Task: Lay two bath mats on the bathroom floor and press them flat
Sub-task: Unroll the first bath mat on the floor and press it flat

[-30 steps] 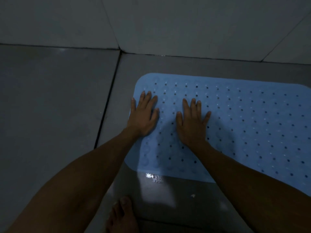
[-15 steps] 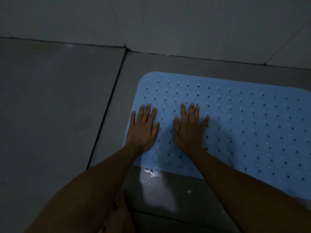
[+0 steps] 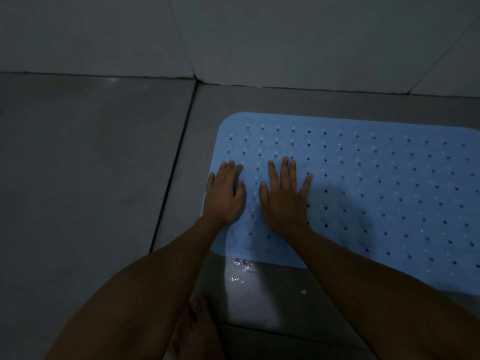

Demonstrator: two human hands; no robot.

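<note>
Pale blue perforated rubber bath mat (image 3: pixel 376 193) spread on grey tiled floor (image 3: pixel 91 178) near wall; left hand (image 3: pixel 224 194) and right hand (image 3: pixel 284 198) flat, fingers straight, pressing its left end

The mat (image 3: pixel 376 193) is light blue, dotted with rows of small dark holes; floor (image 3: pixel 91 165) grey, wall (image 3: pixel 285 35) paler grey.

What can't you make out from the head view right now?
- Blue mat: its right end is cut off by the frame edge.
- Second mat: none in view.
- Mat under the left hand and right hand: covered, flatness unknown.
- Near left corner: hidden by the left forearm.
</note>
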